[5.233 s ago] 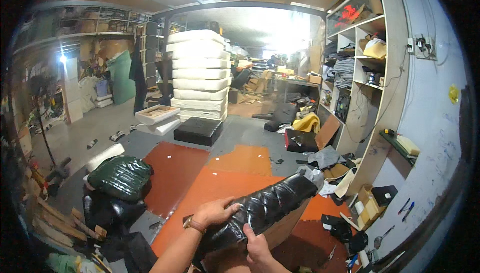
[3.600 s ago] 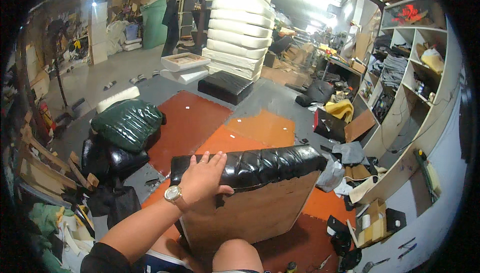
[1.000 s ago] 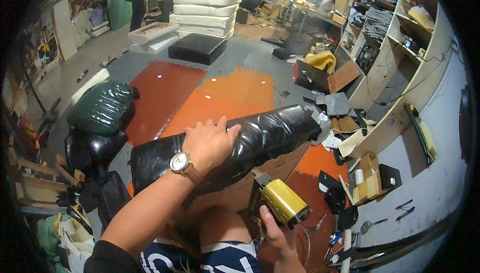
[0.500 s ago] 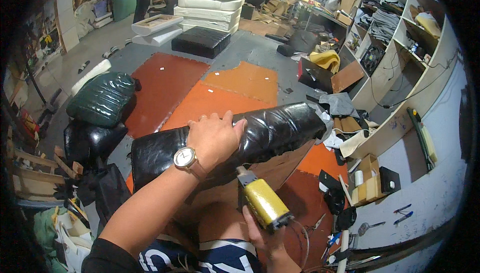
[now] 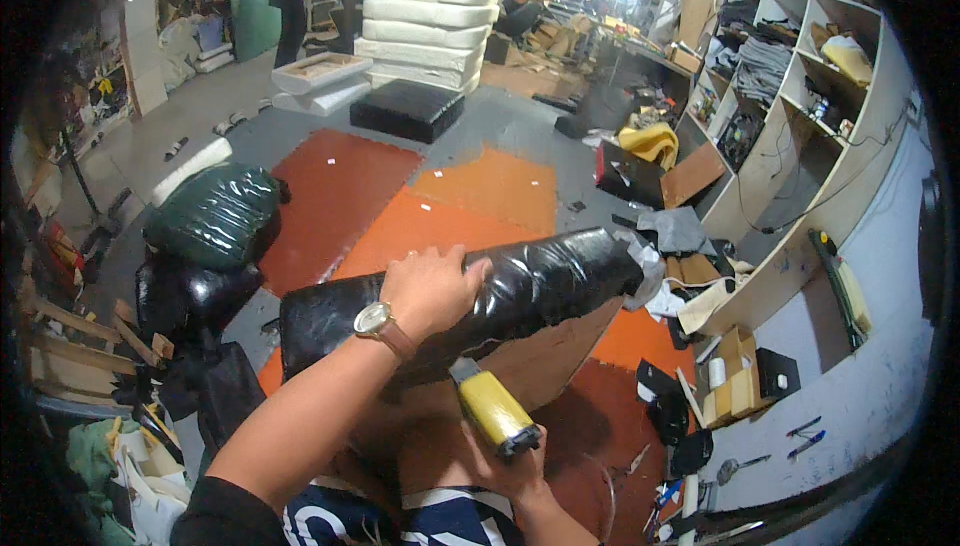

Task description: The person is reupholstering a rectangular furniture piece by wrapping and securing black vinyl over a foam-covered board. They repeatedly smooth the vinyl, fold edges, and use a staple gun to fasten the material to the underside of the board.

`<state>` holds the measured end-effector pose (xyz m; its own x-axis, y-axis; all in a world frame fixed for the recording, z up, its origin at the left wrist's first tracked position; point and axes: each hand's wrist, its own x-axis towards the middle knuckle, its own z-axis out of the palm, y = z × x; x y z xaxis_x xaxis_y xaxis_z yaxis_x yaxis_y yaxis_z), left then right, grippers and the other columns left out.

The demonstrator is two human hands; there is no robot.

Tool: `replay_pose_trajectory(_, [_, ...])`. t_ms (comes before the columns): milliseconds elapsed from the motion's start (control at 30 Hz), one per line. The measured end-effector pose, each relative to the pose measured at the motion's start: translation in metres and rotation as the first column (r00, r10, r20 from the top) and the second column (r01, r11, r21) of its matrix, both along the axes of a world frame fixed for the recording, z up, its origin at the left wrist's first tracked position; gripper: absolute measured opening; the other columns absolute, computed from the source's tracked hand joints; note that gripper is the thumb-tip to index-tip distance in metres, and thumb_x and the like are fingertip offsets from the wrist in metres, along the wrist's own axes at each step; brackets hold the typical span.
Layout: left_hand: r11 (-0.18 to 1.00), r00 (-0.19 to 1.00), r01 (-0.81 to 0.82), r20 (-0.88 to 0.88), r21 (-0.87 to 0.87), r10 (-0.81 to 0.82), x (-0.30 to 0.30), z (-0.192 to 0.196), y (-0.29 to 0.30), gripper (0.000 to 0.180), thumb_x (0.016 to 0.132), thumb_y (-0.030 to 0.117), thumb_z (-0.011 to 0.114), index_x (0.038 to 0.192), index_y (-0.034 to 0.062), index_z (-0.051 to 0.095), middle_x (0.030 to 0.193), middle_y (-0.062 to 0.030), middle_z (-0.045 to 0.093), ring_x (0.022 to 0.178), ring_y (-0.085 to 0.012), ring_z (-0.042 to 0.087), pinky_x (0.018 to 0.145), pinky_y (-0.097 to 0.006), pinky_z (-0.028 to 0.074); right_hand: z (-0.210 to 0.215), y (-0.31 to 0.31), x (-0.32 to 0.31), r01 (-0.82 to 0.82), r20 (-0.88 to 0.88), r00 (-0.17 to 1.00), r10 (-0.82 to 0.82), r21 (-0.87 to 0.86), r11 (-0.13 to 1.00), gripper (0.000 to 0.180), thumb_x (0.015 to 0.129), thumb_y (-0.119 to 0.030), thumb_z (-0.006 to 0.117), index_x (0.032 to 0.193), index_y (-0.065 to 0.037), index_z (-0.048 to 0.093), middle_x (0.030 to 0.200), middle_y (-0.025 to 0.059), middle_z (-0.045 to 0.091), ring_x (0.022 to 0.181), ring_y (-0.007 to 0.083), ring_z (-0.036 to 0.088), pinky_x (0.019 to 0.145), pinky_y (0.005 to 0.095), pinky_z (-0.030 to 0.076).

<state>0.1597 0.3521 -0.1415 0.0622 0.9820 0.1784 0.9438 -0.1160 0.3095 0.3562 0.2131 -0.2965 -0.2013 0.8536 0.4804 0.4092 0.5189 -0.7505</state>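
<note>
A black glossy leather-covered cushion [image 5: 545, 281] with a bare brown underside stands tilted across my lap. My left hand [image 5: 432, 291], with a wristwatch [image 5: 373, 320] on its wrist, lies over the cushion's upper side, its fingers bent over the far edge and gripping it. In my right hand [image 5: 508, 464] is a yellow staple gun [image 5: 496, 410], fingers wrapped round its lower part. The gun's metal nose [image 5: 464, 370] is close to the leather's lower edge, below my left hand; whether it touches cannot be told. A thin hose trails from the gun.
Red-brown [image 5: 340, 196] and orange mats [image 5: 400, 236] cover the floor ahead. A dark green wrapped bundle [image 5: 215, 216] lies at left. White foam blocks [image 5: 430, 6] are stacked at the back, behind a black square cushion [image 5: 408, 109]. Cluttered shelves [image 5: 790, 96] line the right side.
My right hand has brought the staple gun a little left, its nose shifting toward the area under my left hand. My left hand keeps its hold on the cushion. The whole view has shifted slightly.
</note>
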Motion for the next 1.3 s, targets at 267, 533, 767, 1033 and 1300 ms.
replay_pose_trajectory(267, [0.969,0.982,-0.092,0.137,-0.227,0.126,-0.151,-0.012,-0.048,0.06,0.109,0.054,0.036,0.125,0.0092,0.072,0.12,-0.0239,0.073,0.114,-0.047,0.067,0.101,-0.055,0.051,-0.076,-0.012,0.116,0.402,0.343,0.906,-0.248,-0.512,0.759,0.049,0.081,-0.038,0.088,0.115,-0.005,0.076,0.103,0.0169,0.079,0.097,0.0307,0.077,0.087,0.041,0.058])
replay_pose_trajectory(533, [0.992,0.98,-0.035,0.192,-0.121,0.058,-0.127,-0.01,-0.064,0.049,0.107,0.05,0.045,0.133,0.0189,0.072,0.127,-0.0186,0.072,0.121,-0.0412,0.066,0.104,-0.052,0.05,-0.223,-0.02,0.193,0.552,0.669,0.742,-0.049,-0.569,0.61,0.073,0.085,-0.05,0.076,0.135,0.003,0.067,0.135,0.0269,0.068,0.132,0.0391,0.062,0.112,0.0456,0.048])
replay_pose_trajectory(767, [0.981,0.994,-0.079,0.066,-0.178,0.092,-0.128,-0.007,-0.078,0.056,0.108,0.053,0.043,0.148,0.0166,0.058,0.146,-0.0147,0.063,0.131,-0.0434,0.06,0.109,-0.059,0.047,0.032,-0.005,-0.085,-0.636,-0.798,0.569,-0.199,-0.581,0.508,0.047,0.1,-0.032,0.076,0.126,0.002,0.055,0.127,0.0153,0.07,0.098,0.0244,0.07,0.078,0.0376,0.059])
replay_pose_trajectory(1033, [0.984,0.997,-0.072,-0.009,-0.162,0.072,-0.118,-0.015,-0.089,0.068,0.108,0.059,0.038,0.161,0.0177,0.043,0.165,-0.0092,0.045,0.15,-0.041,0.041,0.116,-0.074,0.031,0.07,-0.003,-0.17,-0.522,-0.814,0.395,-0.427,-0.581,0.624,0.028,0.1,-0.035,0.077,0.107,-0.01,0.067,0.101,0.0005,0.066,0.092,0.0148,0.058,0.084,0.0349,0.048])
replay_pose_trajectory(1300, [0.961,0.988,-0.154,-0.029,-0.23,0.152,-0.099,0.002,-0.09,0.075,0.107,0.064,0.04,0.162,0.0134,0.039,0.165,-0.0116,0.041,0.151,-0.0411,0.038,0.113,-0.073,0.036,0.031,0.006,-0.178,-0.476,-0.904,0.401,-0.147,-0.343,0.809,0.021,0.108,-0.027,0.066,0.111,-0.006,0.068,0.103,-0.0017,0.066,0.095,0.0092,0.055,0.089,0.0292,0.045])
